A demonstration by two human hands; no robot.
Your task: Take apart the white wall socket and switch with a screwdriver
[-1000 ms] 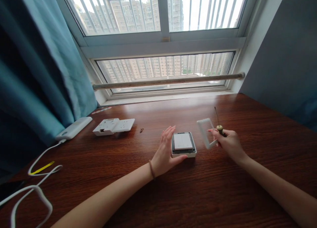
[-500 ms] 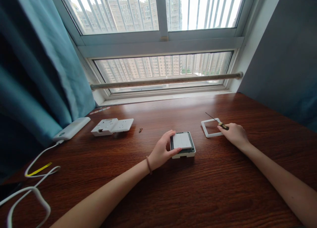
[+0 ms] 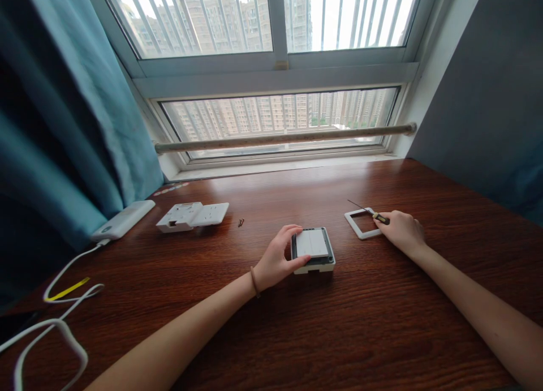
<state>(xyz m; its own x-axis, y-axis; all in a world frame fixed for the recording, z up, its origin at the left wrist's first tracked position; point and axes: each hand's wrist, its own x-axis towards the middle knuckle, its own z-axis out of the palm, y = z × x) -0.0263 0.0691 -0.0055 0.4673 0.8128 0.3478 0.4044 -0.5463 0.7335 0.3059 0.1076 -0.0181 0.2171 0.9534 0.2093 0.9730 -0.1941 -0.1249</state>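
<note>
Left fingers: bent in a wide C by the left hand (image 3: 275, 261); thumb laid on the near edge, fingertips at the far-left edge. The white square plastic wall switch with a dark-grey inner rim (image 3: 313, 244) is held between them, flat on the desk.
Right fingers: curled in by the right hand (image 3: 403, 231) around the slim screwdriver with a dark-and-yellow handle (image 3: 382, 218); bare shaft pointed left, over the frame. Fingertips partly hidden.
Frame: thin white square plastic frame (image 3: 368, 235) now lowered flat to the desk, right of the switch and well apart from it; a second ago it was held tilted up. Its right side is covered by the hand, so whether it is still pinched cannot be told.
Switch: left in place; left grip closed in on it since a second ago. Rim and rocker plate exposed, frame off.
Meaning: frame judged set aside, switch steadied, driver already in hand.
Screws: two small copper-coloured screws (image 3: 241, 223) left lying beyond the left hand, untouched.
Socket: white plastic socket box with its faceplate (image 3: 193, 215) left lying farther left, untouched.
Desk edge: long white plastic device (image 3: 124, 220) by the blue curtain (image 3: 127, 142), white cable attached.
</note>
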